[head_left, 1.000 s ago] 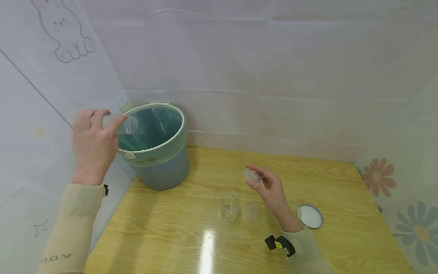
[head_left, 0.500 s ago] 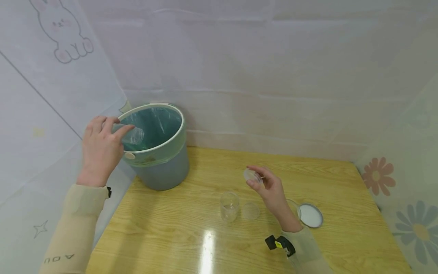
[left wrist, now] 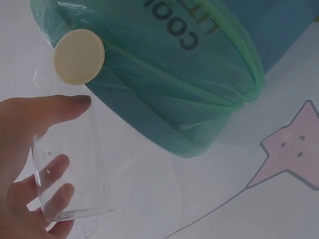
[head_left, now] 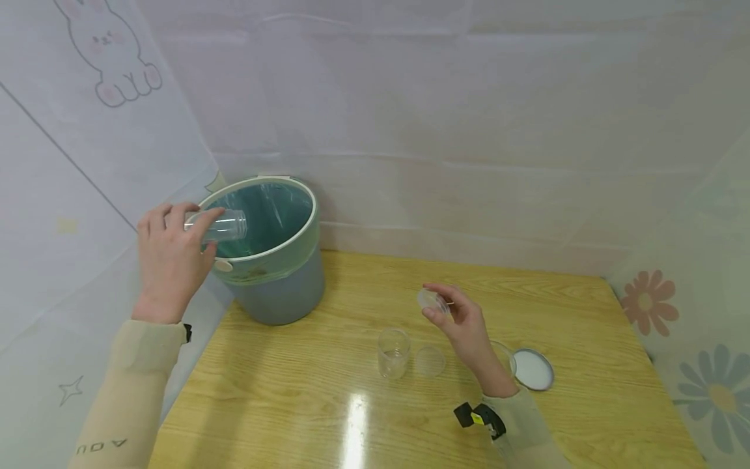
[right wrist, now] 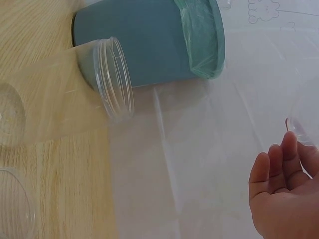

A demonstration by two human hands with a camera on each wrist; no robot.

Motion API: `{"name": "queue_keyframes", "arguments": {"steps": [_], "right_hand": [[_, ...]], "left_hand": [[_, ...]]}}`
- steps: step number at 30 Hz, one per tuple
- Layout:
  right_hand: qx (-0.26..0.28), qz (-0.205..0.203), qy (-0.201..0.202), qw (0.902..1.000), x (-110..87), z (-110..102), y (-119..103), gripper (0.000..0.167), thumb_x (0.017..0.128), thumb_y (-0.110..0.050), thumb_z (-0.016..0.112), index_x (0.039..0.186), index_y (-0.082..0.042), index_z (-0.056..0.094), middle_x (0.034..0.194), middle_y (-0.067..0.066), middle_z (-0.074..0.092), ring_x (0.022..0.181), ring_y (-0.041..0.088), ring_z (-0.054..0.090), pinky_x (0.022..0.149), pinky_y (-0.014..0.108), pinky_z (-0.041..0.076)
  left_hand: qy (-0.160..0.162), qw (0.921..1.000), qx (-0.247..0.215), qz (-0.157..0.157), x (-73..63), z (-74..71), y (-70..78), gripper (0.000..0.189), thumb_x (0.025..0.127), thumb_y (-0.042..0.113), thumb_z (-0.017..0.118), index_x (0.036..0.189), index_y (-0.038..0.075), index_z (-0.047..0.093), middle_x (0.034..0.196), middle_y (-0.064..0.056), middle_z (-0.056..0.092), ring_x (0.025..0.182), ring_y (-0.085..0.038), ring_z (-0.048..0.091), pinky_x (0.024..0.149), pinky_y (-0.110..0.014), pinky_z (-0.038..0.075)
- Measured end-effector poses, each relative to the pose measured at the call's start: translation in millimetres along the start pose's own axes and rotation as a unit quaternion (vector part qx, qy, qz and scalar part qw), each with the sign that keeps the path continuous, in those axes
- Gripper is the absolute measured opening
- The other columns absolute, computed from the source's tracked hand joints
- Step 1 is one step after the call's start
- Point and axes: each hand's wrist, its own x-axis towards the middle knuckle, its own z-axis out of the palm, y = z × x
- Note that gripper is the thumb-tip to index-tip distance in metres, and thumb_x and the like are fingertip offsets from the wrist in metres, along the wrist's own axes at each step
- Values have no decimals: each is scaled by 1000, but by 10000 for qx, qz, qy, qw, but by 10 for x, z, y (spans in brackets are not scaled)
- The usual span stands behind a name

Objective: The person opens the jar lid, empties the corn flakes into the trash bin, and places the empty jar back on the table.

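My left hand [head_left: 172, 254] grips a clear plastic jar [head_left: 230, 226] on its side, its mouth pointing right over the open bin [head_left: 281, 296]. In the left wrist view, a few small pale specks show on the wall of this jar [left wrist: 75, 174], and its interior is otherwise see-through. Above the table, my right hand [head_left: 465, 332] pinches a clear lid [head_left: 430, 301] between thumb and fingers. Below that hand, a second clear jar [head_left: 393, 355] stands upright on the wood, with a clear lid [head_left: 430, 361] lying flat beside it.
The bin, lined with a green bag, stands at the table's back left corner. Right of my right wrist lies a grey-rimmed white disc [head_left: 533, 370], with a clear round rim [head_left: 505, 358] partly behind the wrist. Printed cloth walls [head_left: 439, 130] enclose the table [head_left: 305, 404].
My left hand has moved slightly right and down with the jar. The jar's mouth, tilted downward half a second ago, is now nearly level. My right hand and the lid stay put.
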Motion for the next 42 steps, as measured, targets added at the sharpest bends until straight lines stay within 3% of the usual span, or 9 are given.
{"name": "queue_keyframes", "arguments": {"steps": [13, 21, 29, 35, 42], "right_hand": [[-102, 128, -15, 9999, 2, -5, 10, 37, 95, 8, 64, 131, 4, 62, 114, 18, 61, 90, 19, 53, 79, 23, 49], [-128, 117, -27, 9998, 8, -3, 27, 36, 95, 8, 64, 131, 4, 63, 109, 15, 61, 89, 18, 52, 79, 23, 48], [-173, 198, -46, 9996, 10, 1, 13, 36, 95, 7, 64, 131, 3, 63, 110, 15, 61, 90, 19, 53, 79, 23, 48], [-241, 271, -77, 9993, 7, -1, 16, 36, 96, 5, 64, 132, 1, 63, 111, 16, 61, 91, 20, 52, 79, 24, 47], [-271, 259, -107, 9992, 8, 5, 3, 37, 96, 5, 64, 133, 2, 61, 116, 18, 61, 94, 19, 53, 79, 23, 47]], "left_hand": [[197, 9989, -76, -425, -48, 33, 41, 61, 77, 10, 90, 131, 8, 59, 119, -25, 60, 101, -52, 54, 75, -65, 42], [333, 9970, -243, -654, -63, 41, 46, 64, 82, 23, 86, 132, -3, 55, 110, -26, 63, 69, -48, 56, 52, -57, 42], [129, 9897, -688, -1247, -113, 16, 95, 69, 88, 29, 83, 134, -4, 45, 118, -23, 63, 86, -44, 66, 46, -57, 43], [156, 9829, -952, -1569, -128, -29, 150, 68, 90, 28, 80, 135, -4, 40, 115, -27, 63, 93, -45, 67, 51, -58, 44], [397, 9697, -1378, -1980, -150, -62, 198, 68, 91, 30, 79, 135, -2, 38, 119, -29, 61, 102, -46, 66, 77, -61, 53]]}}
